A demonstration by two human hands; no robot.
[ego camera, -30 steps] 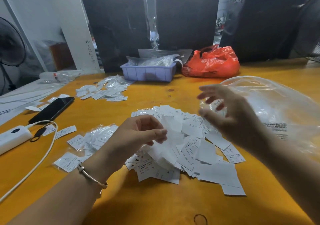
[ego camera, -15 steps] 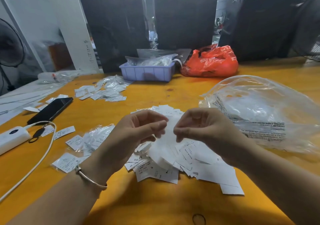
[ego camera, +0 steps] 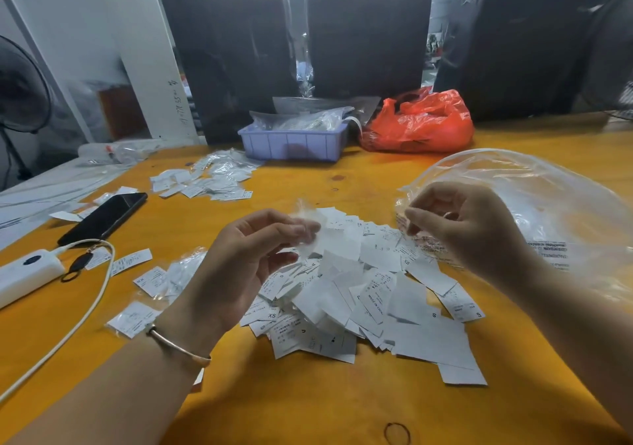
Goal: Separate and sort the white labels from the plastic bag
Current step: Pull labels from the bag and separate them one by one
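A heap of white labels (ego camera: 376,294) lies on the orange table (ego camera: 308,403) in front of me. My left hand (ego camera: 239,266) hovers over the heap's left side, thumb and fingers pinched on a blurred white label piece (ego camera: 308,229). My right hand (ego camera: 479,235) is raised to the right, fingertips pinched together; whether anything is held there I cannot tell. Behind it lies a large clear plastic bag (ego camera: 548,198) with printed text.
Small clear packets with labels (ego camera: 171,276) lie left of the heap, and another label pile (ego camera: 212,181) farther back. A phone (ego camera: 102,218), power bank (ego camera: 27,273) and white cable (ego camera: 85,314) sit left. A lilac tray (ego camera: 294,143) and red bag (ego camera: 421,122) stand at the back.
Half a second ago both hands met over the heap, pinching one piece. They have since pulled apart, the right hand moving up and right, the left keeping the white piece.
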